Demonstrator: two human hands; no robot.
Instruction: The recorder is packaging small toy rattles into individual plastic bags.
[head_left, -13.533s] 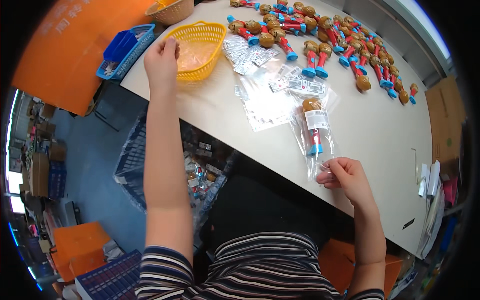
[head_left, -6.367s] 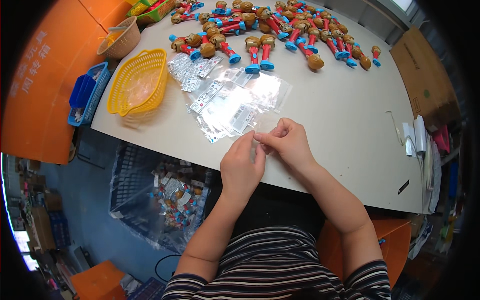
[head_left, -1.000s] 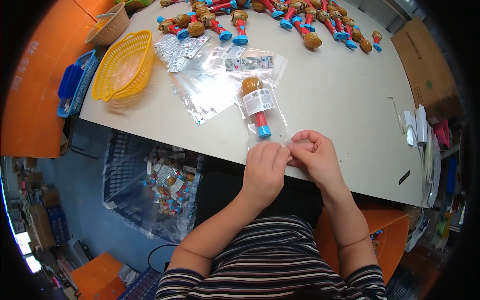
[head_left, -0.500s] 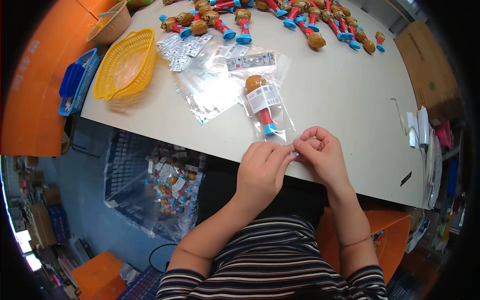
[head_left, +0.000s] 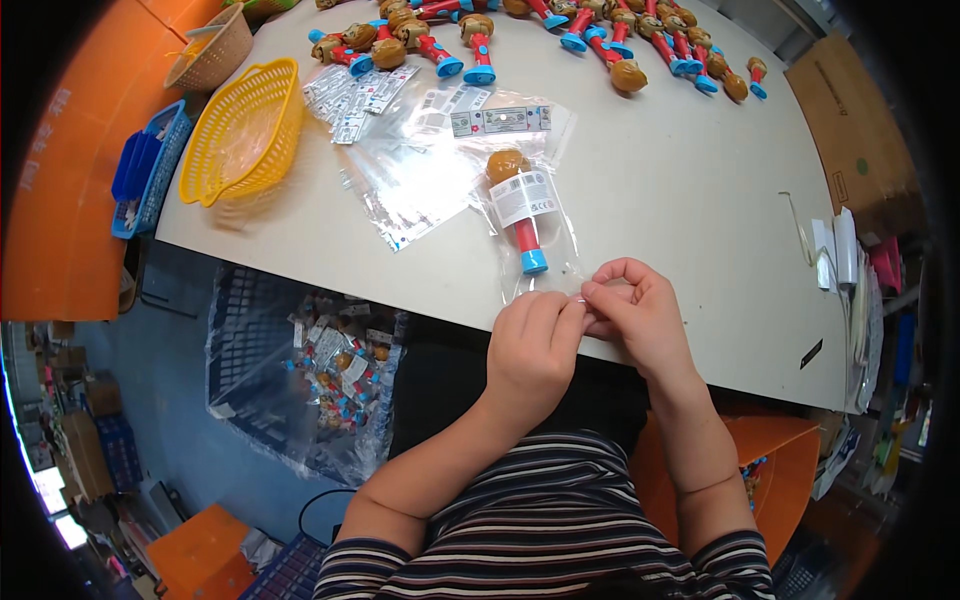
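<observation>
A clear plastic bag (head_left: 561,236) lies near the table's front edge. Inside it is a figure-shaped toy (head_left: 527,236) with a brown round head, red stem and blue base, and a white printed label (head_left: 523,197) crosses its middle. My left hand (head_left: 533,345) is closed on the bag's near end, knuckles up. Beside it my right hand (head_left: 640,312) pinches the same end at its right corner, thumb against fingers. Both sets of fingertips nearly meet, and the plastic between them is mostly hidden. A printed header strip (head_left: 500,120) shows beyond the toy's head.
Flat clear bags (head_left: 405,190) and silver-white printed packets (head_left: 358,95) lie to the left. Several loose toys (head_left: 628,76) are heaped along the far side. A yellow basket (head_left: 190,180) stands at the left edge. Below, a blue crate (head_left: 232,350) holds bagged toys.
My left hand has moved slightly right and toward me, with its fingers more curled. The bag's near end has come a little toward me. My right hand keeps its pinch.
</observation>
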